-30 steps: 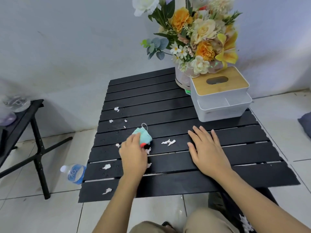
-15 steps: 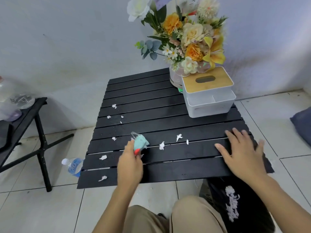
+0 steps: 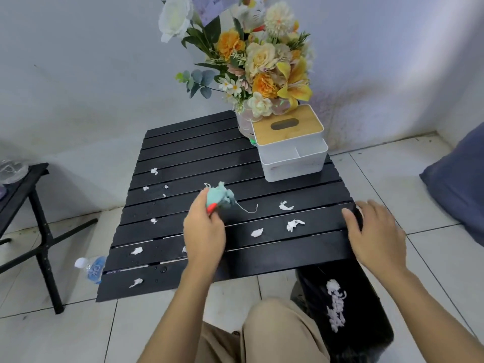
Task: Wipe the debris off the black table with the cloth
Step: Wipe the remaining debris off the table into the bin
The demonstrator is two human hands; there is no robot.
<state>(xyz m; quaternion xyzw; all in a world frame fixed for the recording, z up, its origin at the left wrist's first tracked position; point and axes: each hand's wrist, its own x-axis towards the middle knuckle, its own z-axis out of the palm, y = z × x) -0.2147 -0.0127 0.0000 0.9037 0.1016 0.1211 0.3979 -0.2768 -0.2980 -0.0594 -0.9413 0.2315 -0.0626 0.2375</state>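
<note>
The bunched mint-green cloth (image 3: 219, 197) is gripped in the left hand (image 3: 204, 231) at the centre of the frame, over the middle slats of the black bench (image 3: 199, 153); whether it touches the slats cannot be told. Compared with half a second ago, the cloth is held further up the bench, and a loose thread now trails from it to the right. The right hand (image 3: 375, 235) lies open and empty, fingers spread, on the bench's right edge, much as before. White debris scraps (image 3: 294, 224) lie right of the cloth, now three and larger-looking in the frame; further scraps are scattered at lower left and upper left of the bench top. At upper right of the bench a white tissue box (image 3: 292, 153) with a wooden lid is seen, touching a flower vase (image 3: 245, 125) behind it. A water bottle (image 3: 91, 267) lies on the floor at lower left.
</note>
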